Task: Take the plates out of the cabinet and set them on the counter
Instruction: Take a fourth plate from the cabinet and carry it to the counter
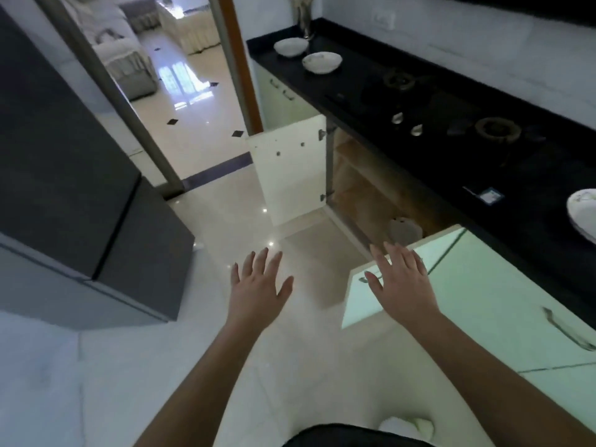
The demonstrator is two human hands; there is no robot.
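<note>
Head view. The person stands before a black worktop (371, 88) that runs along the right-hand wall. Both arms reach forward and down. The left hand (258, 285) hovers over the pale floor (225, 221) with fingers straight and spread, holding nothing. The right hand (401, 279) is likewise flat and spread, empty, over the upper corner of the near cabinet door (451, 285); whether it touches that door cannot be told. The lower cabinet (371, 188) beneath the worktop stands open, its far door (290, 169) swung out toward the doorway. Its wooden shelves lie in shadow, and a pale rounded object (404, 232) sits low at the cabinet's front edge; what it is cannot be made out.

Three white dishes are already up: two bowl-shaped plates (322, 62) near the far end of the worktop, close to its front edge, and a third plate (583, 214) at the right border of the view, toward the near end. Hob burners (496, 130) occupy the middle of the worktop.

Judged risks: the two open doors flank the reach, so a knee or forearm could strike one while bending in; the dark interior could hide a stack's edge, giving a poor hold on glazed ware; and a plate set on the burners would rock.
</note>
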